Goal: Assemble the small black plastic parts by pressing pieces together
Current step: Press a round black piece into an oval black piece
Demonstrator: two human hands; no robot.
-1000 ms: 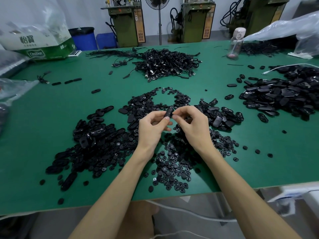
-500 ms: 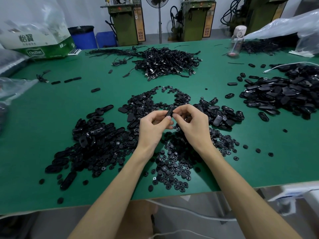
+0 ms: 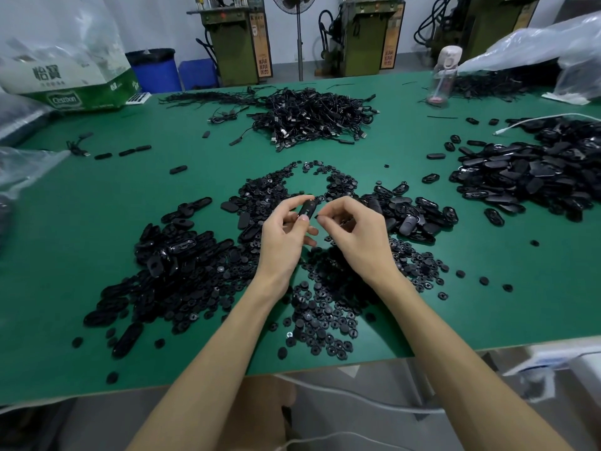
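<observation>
The left hand (image 3: pixel 283 237) pinches a small oblong black plastic shell (image 3: pixel 307 208), long axis tilted up and away, just left of the right hand (image 3: pixel 356 229), whose curled fingertips appear to pinch a tiny black plastic piece (image 3: pixel 319 217), a slight gap from the shell. Round black plastic discs (image 3: pixel 325 317) lie heaped beneath both wrists, in no container; the green-and-white carton (image 3: pixel 74 96) far left of the hands hides its contents

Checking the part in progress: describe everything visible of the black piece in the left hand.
The black piece is a small oblong of smooth, faintly glossy plastic with rounded ends, tilted, top leaning right. The left hand pinches its lower end between thumb and fingers, above heaps of parts. The right hand curls close beside it; contact is unclear.
</observation>
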